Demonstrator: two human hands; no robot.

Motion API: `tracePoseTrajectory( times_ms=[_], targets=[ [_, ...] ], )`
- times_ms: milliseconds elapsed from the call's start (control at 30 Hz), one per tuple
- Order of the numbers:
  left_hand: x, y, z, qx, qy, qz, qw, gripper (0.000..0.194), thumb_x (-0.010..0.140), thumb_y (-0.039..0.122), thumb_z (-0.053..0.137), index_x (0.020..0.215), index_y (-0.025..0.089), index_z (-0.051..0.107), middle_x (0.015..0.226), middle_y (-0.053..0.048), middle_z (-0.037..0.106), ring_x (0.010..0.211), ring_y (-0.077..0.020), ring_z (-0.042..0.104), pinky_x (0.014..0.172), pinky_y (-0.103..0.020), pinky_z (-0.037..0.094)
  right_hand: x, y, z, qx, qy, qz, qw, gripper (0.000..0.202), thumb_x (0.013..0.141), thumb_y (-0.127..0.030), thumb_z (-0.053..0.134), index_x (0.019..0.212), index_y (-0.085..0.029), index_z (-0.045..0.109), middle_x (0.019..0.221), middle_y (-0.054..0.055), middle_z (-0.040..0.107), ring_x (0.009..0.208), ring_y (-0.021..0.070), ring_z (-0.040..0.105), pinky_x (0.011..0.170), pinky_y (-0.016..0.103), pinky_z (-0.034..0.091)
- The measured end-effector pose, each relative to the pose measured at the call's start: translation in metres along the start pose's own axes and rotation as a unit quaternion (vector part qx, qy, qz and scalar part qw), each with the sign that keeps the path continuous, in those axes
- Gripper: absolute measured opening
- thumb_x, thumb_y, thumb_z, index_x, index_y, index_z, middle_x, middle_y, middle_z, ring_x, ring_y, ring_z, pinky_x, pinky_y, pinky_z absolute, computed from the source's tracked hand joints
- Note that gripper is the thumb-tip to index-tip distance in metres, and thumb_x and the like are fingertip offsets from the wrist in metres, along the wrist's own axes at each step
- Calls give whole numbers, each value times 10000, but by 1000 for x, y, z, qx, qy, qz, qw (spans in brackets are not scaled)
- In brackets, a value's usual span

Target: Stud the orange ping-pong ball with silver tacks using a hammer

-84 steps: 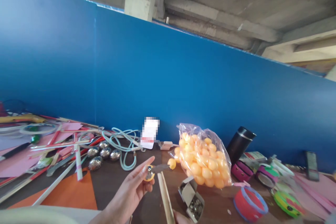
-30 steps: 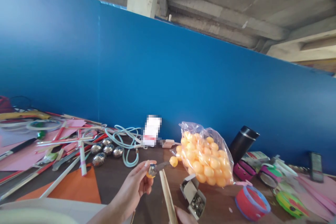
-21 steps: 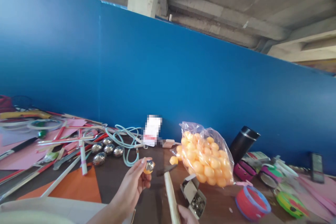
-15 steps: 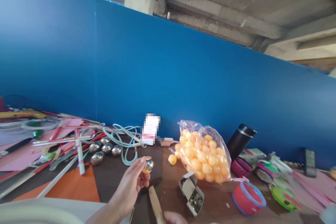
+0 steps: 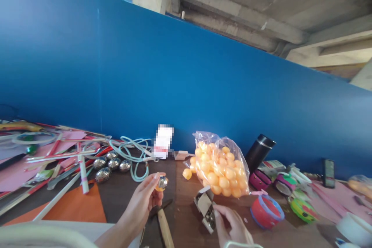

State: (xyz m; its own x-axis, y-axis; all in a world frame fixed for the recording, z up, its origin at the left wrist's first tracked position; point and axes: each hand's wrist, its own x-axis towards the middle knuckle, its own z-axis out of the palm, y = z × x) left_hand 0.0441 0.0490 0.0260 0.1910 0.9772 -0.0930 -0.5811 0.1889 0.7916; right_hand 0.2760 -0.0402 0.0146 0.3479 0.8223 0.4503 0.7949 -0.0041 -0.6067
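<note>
My left hand [image 5: 145,201] is closed round a small orange ball [image 5: 158,188] partly covered with shiny metal tack heads, held up above the table. Beside it on the right is a small open cardboard box [image 5: 204,204] full of metal tacks [image 5: 210,219]. My right hand [image 5: 232,224] reaches into this box from the right. Its thumb and forefinger come together at the tacks; whatever is between the tips is hidden. Between the two hands lies a hammer [image 5: 165,226] with a wooden handle and a dark head.
Behind the box stands a clear bag of orange balls [image 5: 222,170], with one loose ball [image 5: 186,174] beside it. Several silver balls [image 5: 103,174] and a pale blue cord [image 5: 135,162] lie left. A black bottle [image 5: 259,152] and a red roll [image 5: 266,211] are right.
My right hand has left the hammer's handle and moved up and right to the box of tacks. The left hand keeps the ball. The view has turned slightly right.
</note>
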Motion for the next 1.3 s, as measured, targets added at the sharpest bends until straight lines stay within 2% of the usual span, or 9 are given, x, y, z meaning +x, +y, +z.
tracePoseTrajectory(
  times_ms=[67,167,333,533,700,900,1100,1200,1300],
  targets=[
    [0,0,0,0,0,-4,1000,326,757,375,622,1014,174,623,608,33,551,495,-67,504,430,-168,394,8,6,-9,-31,-25,40,998,246,799,-405,463,855,-259,653,819,29,638,726,183,614,660,265,469],
    [0,0,-1,3,5,-11,1000,325,750,379,628,1002,174,626,588,39,544,482,-66,500,426,-167,395,10,13,-6,-74,-72,76,992,235,784,-388,455,799,-274,659,783,28,613,726,191,611,676,288,456],
    [2,-1,-2,3,5,-14,1000,331,750,378,628,1008,171,621,614,27,569,493,-65,502,433,-167,402,9,18,7,-95,-125,82,984,206,766,-315,478,809,-285,677,766,20,603,752,181,608,705,260,437],
    [0,2,2,1,12,-19,1000,354,730,385,646,1003,160,624,686,-8,633,467,-55,491,418,-167,395,14,14,9,-108,-147,81,980,165,762,-247,514,793,-285,672,785,12,599,768,175,603,699,248,429],
    [-2,4,4,3,10,-21,1000,341,735,385,641,976,144,630,545,34,561,457,-63,483,416,-165,395,14,13,13,-140,-135,87,977,157,781,-251,501,768,-289,653,790,13,588,739,174,604,665,260,406],
    [-1,3,4,1,-1,-18,1000,316,752,376,627,965,143,630,524,39,549,458,-66,480,415,-168,397,11,22,23,-168,-116,73,976,168,796,-263,469,743,-280,627,800,14,585,715,172,603,616,254,384],
    [0,2,4,-29,-4,-28,999,329,753,361,633,994,136,626,542,28,566,457,-67,491,410,-174,421,11,18,21,-171,-99,67,978,231,803,-297,375,701,-256,578,791,26,556,696,189,587,636,292,392],
    [-1,3,5,-47,-4,-29,998,323,745,350,646,979,129,632,603,-3,610,451,-67,496,396,-182,439,13,12,13,-117,-49,59,990,247,788,-343,368,704,-247,580,772,34,565,707,199,588,660,302,404],
    [-3,6,9,-50,-4,-38,998,295,734,326,661,949,125,636,668,-22,628,469,-72,516,404,-194,474,13,3,5,-27,17,37,999,236,757,-411,440,716,-242,600,783,40,610,737,205,591,680,287,420]
  ],
)
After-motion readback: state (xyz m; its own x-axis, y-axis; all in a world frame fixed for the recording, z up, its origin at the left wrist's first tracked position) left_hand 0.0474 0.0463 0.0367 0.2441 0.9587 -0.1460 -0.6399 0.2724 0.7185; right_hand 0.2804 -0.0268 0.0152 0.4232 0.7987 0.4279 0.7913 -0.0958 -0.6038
